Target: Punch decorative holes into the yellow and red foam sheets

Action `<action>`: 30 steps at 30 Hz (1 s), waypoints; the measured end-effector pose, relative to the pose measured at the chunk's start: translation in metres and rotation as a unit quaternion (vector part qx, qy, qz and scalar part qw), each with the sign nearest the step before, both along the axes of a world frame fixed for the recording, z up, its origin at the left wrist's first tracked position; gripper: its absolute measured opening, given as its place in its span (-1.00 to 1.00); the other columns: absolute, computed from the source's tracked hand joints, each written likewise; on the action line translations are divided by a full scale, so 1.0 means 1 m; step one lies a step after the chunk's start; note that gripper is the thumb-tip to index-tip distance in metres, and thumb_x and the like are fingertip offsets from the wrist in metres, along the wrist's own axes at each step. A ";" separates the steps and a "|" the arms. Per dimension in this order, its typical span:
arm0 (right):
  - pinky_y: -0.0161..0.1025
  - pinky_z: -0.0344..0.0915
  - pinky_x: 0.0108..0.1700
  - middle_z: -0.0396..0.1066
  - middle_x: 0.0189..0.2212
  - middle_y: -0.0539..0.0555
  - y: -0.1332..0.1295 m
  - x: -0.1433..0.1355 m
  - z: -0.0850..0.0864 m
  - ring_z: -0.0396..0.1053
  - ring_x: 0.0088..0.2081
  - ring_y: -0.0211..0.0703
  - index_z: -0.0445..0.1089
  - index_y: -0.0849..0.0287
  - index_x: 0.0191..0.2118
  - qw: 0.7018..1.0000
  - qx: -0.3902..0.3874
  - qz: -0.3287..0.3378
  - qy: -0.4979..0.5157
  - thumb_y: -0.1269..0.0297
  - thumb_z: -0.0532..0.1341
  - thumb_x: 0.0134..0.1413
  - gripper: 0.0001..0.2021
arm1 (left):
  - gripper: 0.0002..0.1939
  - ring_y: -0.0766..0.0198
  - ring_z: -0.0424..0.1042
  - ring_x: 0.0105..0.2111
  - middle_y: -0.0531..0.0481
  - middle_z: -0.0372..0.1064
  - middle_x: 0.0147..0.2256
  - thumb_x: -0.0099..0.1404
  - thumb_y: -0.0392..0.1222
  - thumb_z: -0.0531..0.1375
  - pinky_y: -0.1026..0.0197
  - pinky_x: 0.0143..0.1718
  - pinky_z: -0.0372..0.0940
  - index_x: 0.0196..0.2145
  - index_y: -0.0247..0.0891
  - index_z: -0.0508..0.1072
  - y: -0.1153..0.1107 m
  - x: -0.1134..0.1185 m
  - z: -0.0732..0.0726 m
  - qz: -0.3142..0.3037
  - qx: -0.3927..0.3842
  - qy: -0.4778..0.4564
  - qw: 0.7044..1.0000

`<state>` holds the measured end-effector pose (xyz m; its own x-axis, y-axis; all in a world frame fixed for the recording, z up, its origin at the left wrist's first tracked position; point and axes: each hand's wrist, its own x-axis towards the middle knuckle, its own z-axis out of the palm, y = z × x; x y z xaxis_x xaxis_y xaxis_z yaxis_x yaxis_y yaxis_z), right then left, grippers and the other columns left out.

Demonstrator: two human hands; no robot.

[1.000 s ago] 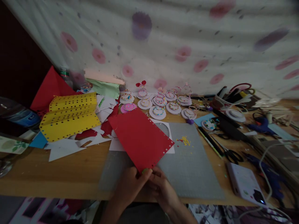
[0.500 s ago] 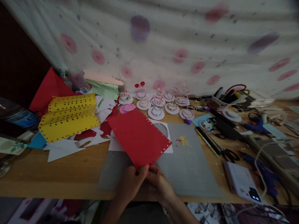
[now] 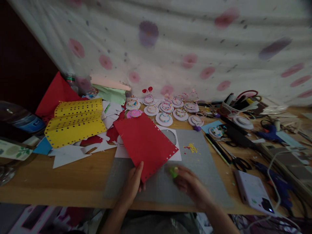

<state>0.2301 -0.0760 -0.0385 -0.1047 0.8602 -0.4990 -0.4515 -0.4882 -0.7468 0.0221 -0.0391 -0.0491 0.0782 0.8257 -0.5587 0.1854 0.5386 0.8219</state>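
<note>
A red sheet of paper (image 3: 147, 143) with small holes along two edges is tilted over the grey mat (image 3: 200, 175). My left hand (image 3: 133, 182) pinches its lower corner, thumb on top. To the right of the sheet, my right hand (image 3: 191, 185), slightly blurred, has its fingers closed on a small green object (image 3: 174, 172), apart from the paper. Under the red sheet lies a white sheet (image 3: 175, 155) with a round outline. Small yellow bits (image 3: 193, 148) and a few red ones lie on the mat.
Small decorated white discs (image 3: 164, 119) stand along the back. Punched yellow paper (image 3: 78, 125) and white scraps (image 3: 69, 157) lie left. At right are scissors (image 3: 241, 163), pens (image 3: 218, 148), a white device (image 3: 253, 191), a blue glue gun (image 3: 278, 187) and cables.
My right hand has moved away from the paper's corner to the right, carrying the green object. My left hand still holds the red sheet, now with the thumb lying on top.
</note>
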 end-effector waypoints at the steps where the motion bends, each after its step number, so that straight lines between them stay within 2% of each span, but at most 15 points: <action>1: -0.39 -0.16 -0.60 0.15 -0.64 -0.13 0.006 0.013 0.001 -0.11 -0.62 -0.42 0.45 0.22 -0.39 1.000 0.003 -0.013 -0.014 0.13 0.36 -0.09 -0.75 | -0.33 0.41 0.05 -0.80 0.09 0.11 -0.82 0.12 0.44 -0.06 0.31 -0.71 -0.10 -0.73 -0.22 0.24 0.000 -0.001 -0.001 -0.005 0.002 -0.004 1.000; 4: -0.37 -0.18 -0.62 0.25 -0.55 -0.05 0.026 0.050 0.002 -0.09 -0.62 -0.40 0.48 0.24 -0.31 0.996 0.009 -0.050 -0.072 0.11 0.31 -0.11 -0.70 | -0.33 0.39 0.08 -0.78 0.08 0.14 -0.81 0.11 0.44 -0.05 0.30 -0.70 -0.08 -0.72 -0.22 0.26 0.000 -0.001 -0.001 -0.008 0.009 -0.006 1.000; 7: -0.36 -0.19 -0.63 0.26 -0.53 -0.02 0.042 0.070 -0.001 -0.07 -0.64 -0.40 0.49 0.25 -0.29 0.993 0.015 -0.056 -0.102 0.08 0.23 -0.08 -0.67 | -0.34 0.38 0.10 -0.78 0.07 0.16 -0.80 0.12 0.43 -0.04 0.30 -0.68 -0.04 -0.72 -0.23 0.26 -0.001 -0.001 0.000 -0.010 0.005 0.000 1.000; 11: -0.37 -0.22 -0.64 0.15 -0.61 -0.09 0.053 0.075 -0.004 -0.06 -0.66 -0.41 0.47 0.26 -0.34 0.989 0.024 -0.058 -0.137 0.04 0.24 -0.08 -0.67 | -0.35 0.38 0.12 -0.77 0.07 0.18 -0.80 0.14 0.41 -0.04 0.29 -0.68 -0.02 -0.72 -0.23 0.26 -0.002 -0.001 -0.001 -0.007 0.004 -0.007 1.000; 17: -0.36 -0.22 -0.64 0.04 -0.71 -0.19 0.058 0.075 -0.005 -0.08 -0.68 -0.40 0.45 0.26 -0.36 0.970 0.035 -0.080 -0.228 0.03 0.35 -0.24 -0.63 | -0.34 0.37 0.13 -0.77 0.07 0.18 -0.79 0.18 0.40 -0.05 0.29 -0.66 -0.01 -0.71 -0.23 0.27 -0.004 -0.002 -0.007 -0.009 0.011 0.017 1.000; 24: -0.29 -0.19 -0.59 0.03 -0.78 -0.18 0.059 0.085 -0.009 -0.07 -0.68 -0.34 0.51 0.22 -0.43 0.935 0.052 -0.085 -0.341 0.04 0.34 -0.20 -0.69 | -0.36 0.39 0.11 -0.79 0.09 0.15 -0.81 0.20 0.34 -0.03 0.30 -0.69 -0.03 -0.76 -0.22 0.23 -0.004 -0.002 -0.008 -0.013 0.015 0.020 1.000; 27: -0.29 -0.16 -0.56 0.12 -0.77 -0.15 0.060 0.090 -0.014 -0.01 -0.65 -0.31 0.53 0.22 -0.47 0.920 0.062 -0.087 -0.377 0.05 0.35 -0.21 -0.71 | -0.43 0.40 0.13 -0.79 0.11 0.16 -0.82 0.17 0.27 0.06 0.31 -0.70 -0.01 -0.74 -0.22 0.24 -0.004 0.000 -0.009 -0.002 0.021 0.014 1.000; 30: -0.28 0.00 -0.49 0.39 -0.62 -0.03 0.062 0.093 -0.017 0.20 -0.55 -0.22 0.56 0.19 -0.43 0.910 0.080 -0.094 -0.395 0.07 0.38 -0.28 -0.70 | -0.59 0.33 0.25 -0.76 0.14 0.24 -0.75 0.11 0.21 0.13 0.32 -0.74 0.03 -0.53 -0.23 0.32 -0.002 0.002 -0.009 0.020 0.024 -0.007 0.999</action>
